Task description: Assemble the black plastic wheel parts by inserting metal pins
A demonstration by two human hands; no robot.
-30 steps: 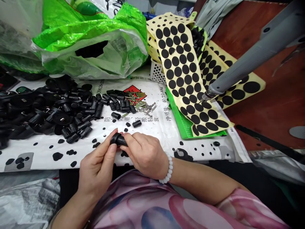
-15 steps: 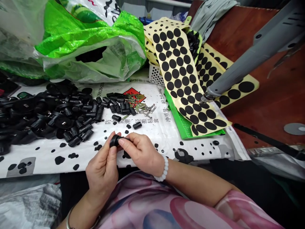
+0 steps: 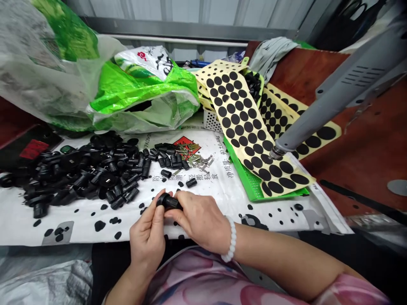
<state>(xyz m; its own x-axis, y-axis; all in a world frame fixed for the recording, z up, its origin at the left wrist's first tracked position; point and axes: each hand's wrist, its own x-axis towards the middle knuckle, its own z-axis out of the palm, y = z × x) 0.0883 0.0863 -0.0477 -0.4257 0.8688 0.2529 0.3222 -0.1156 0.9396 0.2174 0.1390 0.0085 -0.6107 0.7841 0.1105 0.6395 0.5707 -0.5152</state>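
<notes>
My left hand (image 3: 146, 239) and my right hand (image 3: 200, 220) meet over a white printed woven sack (image 3: 216, 199), both gripping a black plastic part (image 3: 168, 202) by its ends. The fingers hide part of it. A white beaded bracelet (image 3: 231, 239) circles my right wrist. Just beyond my fingers lie a short black plastic sleeve (image 3: 191, 182) and another (image 3: 165, 173). Further left spreads a heap of black plastic parts (image 3: 89, 176). Small metal clips (image 3: 200, 162) lie by the sleeves, and loose black dots speckle the sack.
Sheets of black adhesive dots on cream backing (image 3: 244, 123) rest on a green mesh tray (image 3: 244, 180) and a white basket (image 3: 211, 120). A grey tool (image 3: 343, 95) hangs above them at the right. Green and clear plastic bags (image 3: 143, 95) bulk behind the sack, beside a reddish-brown wooden tabletop (image 3: 369, 144).
The view has tilted up and shifted, showing more of the wall behind. My hands sit further right in the picture, and the black part has turned between my fingers, still held by both hands.
</notes>
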